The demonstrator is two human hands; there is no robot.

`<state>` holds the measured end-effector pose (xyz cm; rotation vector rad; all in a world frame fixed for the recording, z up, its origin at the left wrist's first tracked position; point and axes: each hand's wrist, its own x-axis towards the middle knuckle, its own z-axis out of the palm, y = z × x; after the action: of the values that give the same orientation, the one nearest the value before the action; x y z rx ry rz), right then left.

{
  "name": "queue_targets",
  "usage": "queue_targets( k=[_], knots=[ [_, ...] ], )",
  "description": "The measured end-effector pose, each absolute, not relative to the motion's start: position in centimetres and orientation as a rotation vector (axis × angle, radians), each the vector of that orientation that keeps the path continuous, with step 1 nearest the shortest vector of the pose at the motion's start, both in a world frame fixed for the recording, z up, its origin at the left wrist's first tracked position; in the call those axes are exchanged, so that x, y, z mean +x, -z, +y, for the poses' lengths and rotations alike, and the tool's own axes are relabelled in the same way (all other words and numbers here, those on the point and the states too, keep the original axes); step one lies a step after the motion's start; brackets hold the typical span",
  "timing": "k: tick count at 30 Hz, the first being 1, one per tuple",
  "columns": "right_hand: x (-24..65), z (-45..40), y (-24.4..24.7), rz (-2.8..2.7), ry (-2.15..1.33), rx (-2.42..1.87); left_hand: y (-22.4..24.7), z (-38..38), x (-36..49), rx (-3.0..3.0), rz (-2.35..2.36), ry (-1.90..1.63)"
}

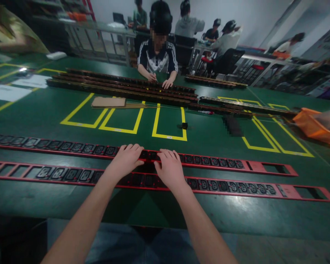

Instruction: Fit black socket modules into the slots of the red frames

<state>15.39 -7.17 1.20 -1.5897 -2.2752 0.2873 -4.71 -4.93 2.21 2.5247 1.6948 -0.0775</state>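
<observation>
Two long red socket strips with rows of black power sockets lie side by side across the green table. My left hand (128, 159) is closed over the far red socket strip (257, 167) near its middle, thumb at the near edge. A short way to the right, my right hand (169, 167) grips the same strip, its fingers over the top and far edge. Several black sockets show between the hands. My forearms partly cover the near red socket strip (290, 191), which has vacant openings at its left end. Parts of both strips under my palms are hidden.
Long dark rails (121, 90) lie across the table's far side, with flat cardboard (109, 102) beside them. A small black piece (184, 125) sits near a yellow-taped outline. An orange bin (319, 126) stands at right. Opposite, a co-worker (158, 58) handles the rails.
</observation>
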Motion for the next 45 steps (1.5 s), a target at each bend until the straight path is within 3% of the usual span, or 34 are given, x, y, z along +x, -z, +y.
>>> queue_targets(
  k=[12,45],
  knots=[
    [18.6,-6.3,-1.3,-2.332,-0.273,-1.458,-1.2,-5.4,0.2,2.559,1.738,-0.122],
    [18.5,-6.3,-0.4,-2.368,-0.272,-1.380,-0.7,-5.5,-0.1,2.526,1.673,-0.329]
  ],
)
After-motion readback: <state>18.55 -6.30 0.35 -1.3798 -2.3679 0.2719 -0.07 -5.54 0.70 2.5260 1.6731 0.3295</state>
